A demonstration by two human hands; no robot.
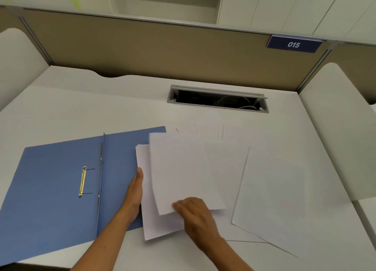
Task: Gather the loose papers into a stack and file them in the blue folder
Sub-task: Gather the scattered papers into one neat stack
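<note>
Head | blue folder (61,181) open, unfilled | hands: left (135,189) steadies stack (162,224), right (195,211) grasps sheet (183,169)

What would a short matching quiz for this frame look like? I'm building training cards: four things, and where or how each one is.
Things:
1. folder
2. left hand
3. right hand
4. cable hatch

States:
A. pinching the top sheet
B. open, at the desk's rear
C. lying open, left of the papers
D. flat along the stack's left edge

Pairs: 1-C, 2-D, 3-A, 4-B
</note>
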